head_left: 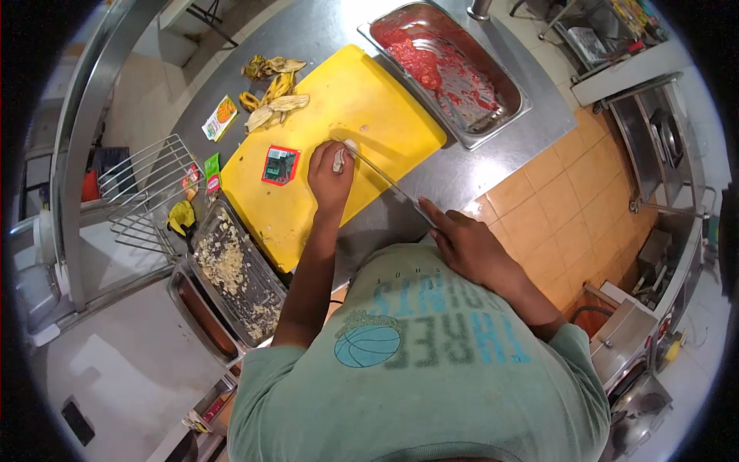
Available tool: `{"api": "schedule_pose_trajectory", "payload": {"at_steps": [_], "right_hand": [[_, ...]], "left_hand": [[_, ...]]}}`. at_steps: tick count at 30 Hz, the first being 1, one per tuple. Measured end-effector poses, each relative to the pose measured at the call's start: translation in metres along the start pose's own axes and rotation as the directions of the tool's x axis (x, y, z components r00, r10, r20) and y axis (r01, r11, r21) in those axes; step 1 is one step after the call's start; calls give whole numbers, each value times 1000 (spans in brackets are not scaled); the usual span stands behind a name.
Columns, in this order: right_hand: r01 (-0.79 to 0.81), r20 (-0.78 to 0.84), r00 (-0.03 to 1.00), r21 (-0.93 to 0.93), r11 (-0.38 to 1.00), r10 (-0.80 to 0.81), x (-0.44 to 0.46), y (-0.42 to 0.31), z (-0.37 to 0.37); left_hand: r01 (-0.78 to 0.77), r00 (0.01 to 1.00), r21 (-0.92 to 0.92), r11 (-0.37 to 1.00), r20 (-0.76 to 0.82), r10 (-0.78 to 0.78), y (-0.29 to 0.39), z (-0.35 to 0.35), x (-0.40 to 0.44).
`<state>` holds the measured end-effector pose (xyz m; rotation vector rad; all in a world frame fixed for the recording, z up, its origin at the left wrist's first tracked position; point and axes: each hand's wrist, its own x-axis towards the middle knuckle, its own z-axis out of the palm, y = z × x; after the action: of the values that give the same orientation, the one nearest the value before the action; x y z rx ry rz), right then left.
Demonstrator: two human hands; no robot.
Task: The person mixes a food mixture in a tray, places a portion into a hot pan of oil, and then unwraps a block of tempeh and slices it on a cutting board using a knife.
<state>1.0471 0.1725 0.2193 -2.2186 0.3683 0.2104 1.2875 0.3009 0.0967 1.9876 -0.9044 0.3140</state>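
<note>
Steel surface (308, 35) carries a yellow board (346, 85); over it, the left hand (330, 174) is closed around a whitish piece (339, 161), perhaps cloth. The right hand (462, 239) grips a knife (385, 178), its blade end beside this piece. Seemingly it is blade wiping, which calls for careful fingers.

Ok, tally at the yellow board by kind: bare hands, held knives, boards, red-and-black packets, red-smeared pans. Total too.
Hands: 2 (left hand, right hand)
Held knife: 1
Yellow board: 1
Red-and-black packet: 1
Red-smeared pan: 1
Total: 6
</note>
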Motion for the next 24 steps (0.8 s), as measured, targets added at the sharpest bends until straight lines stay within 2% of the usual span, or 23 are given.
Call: {"api": "schedule_pose_trajectory", "payload": {"at_steps": [5, 11, 20, 24], "right_hand": [[-2, 14, 1000, 9, 1000, 2, 0, 0, 9], [-139, 71, 987, -42, 989, 141, 0, -12, 10], [-132, 16, 991, -60, 989, 133, -1, -20, 24], [-183, 43, 981, -103, 978, 188, 0, -27, 26]], "left_hand": [[-20, 1000, 40, 999, -12, 20, -5, 3, -1], [-42, 998, 96, 994, -35, 46, -4, 5, 1], [-85, 994, 122, 989, -52, 92, -6, 6, -1], [-76, 995, 128, 989, -51, 83, -7, 6, 0]]}}
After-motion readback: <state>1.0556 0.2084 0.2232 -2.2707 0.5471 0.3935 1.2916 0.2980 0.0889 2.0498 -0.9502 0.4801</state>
